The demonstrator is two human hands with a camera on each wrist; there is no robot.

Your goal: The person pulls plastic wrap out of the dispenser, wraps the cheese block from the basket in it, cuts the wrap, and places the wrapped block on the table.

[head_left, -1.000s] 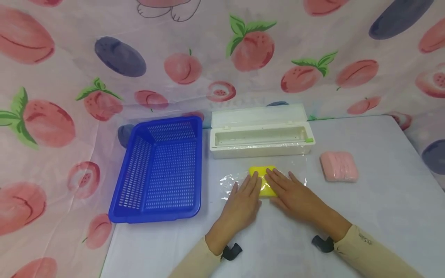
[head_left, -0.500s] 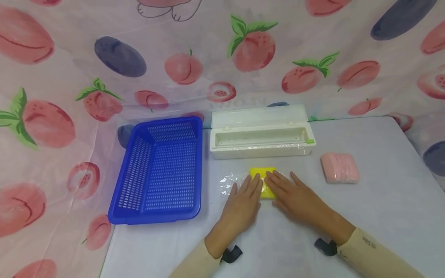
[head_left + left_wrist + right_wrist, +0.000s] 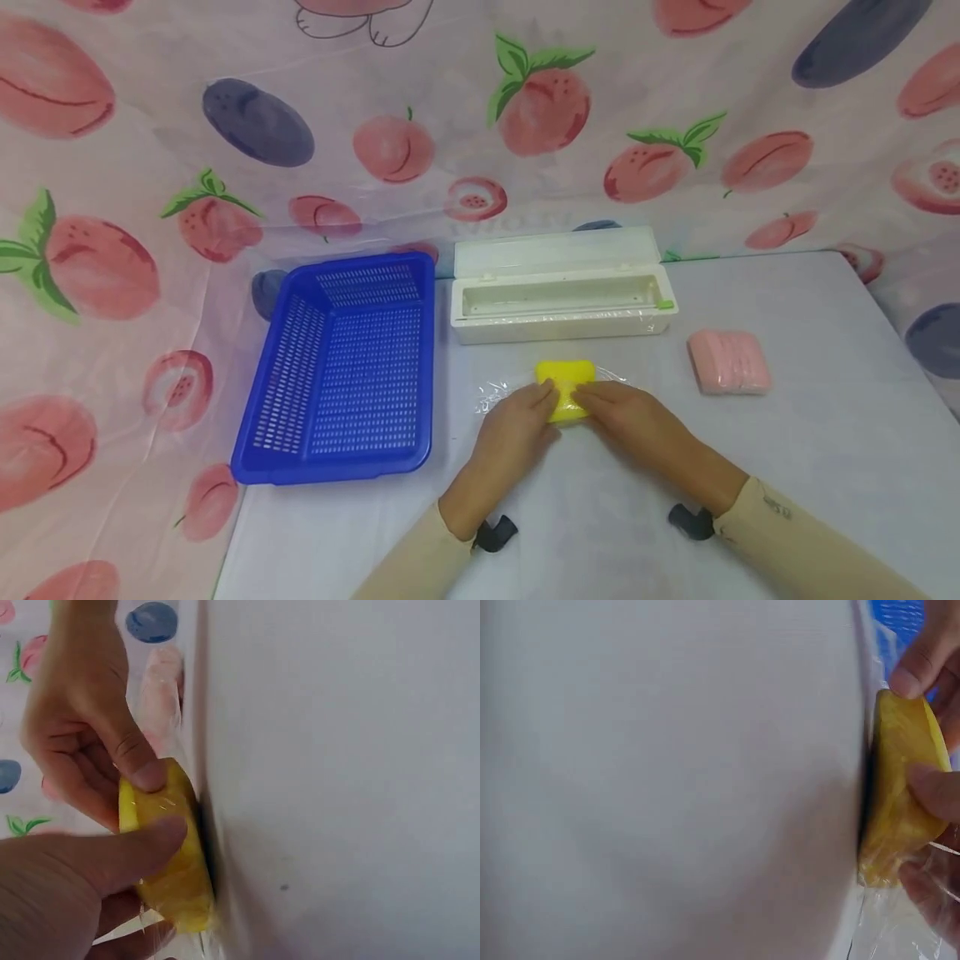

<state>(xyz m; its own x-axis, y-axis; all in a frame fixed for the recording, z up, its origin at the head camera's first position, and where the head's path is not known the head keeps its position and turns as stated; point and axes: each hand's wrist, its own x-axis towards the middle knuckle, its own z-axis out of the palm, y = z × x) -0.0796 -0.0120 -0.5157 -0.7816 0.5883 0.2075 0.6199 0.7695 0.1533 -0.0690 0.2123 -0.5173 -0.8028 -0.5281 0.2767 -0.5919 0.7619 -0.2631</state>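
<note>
A yellow rounded block (image 3: 567, 372), its exact kind unclear, lies on the table under clear cling film (image 3: 497, 392), which spreads out at both sides. My left hand (image 3: 513, 429) grips its left end and my right hand (image 3: 637, 417) its right end. In the left wrist view, both thumbs press on the near face of the yellow block (image 3: 184, 889), where film clings and hangs loose at the lower end. The right wrist view also has film trailing below the yellow block (image 3: 900, 757). Some fingers are hidden behind it.
A white cling film dispenser (image 3: 562, 325) with raised lid and green slider stands behind the hands. Left of it sits a blue perforated basket (image 3: 425, 375). A pink film-wrapped block (image 3: 729, 361) lies at the right. A fruit-print cloth (image 3: 315, 83) hangs behind the white table (image 3: 840, 467).
Both hands have gone from flat, straight fingers on top of the yellow block to gripping its ends, with thumbs on it. The film that reached toward the dispenser earlier no longer shows there.
</note>
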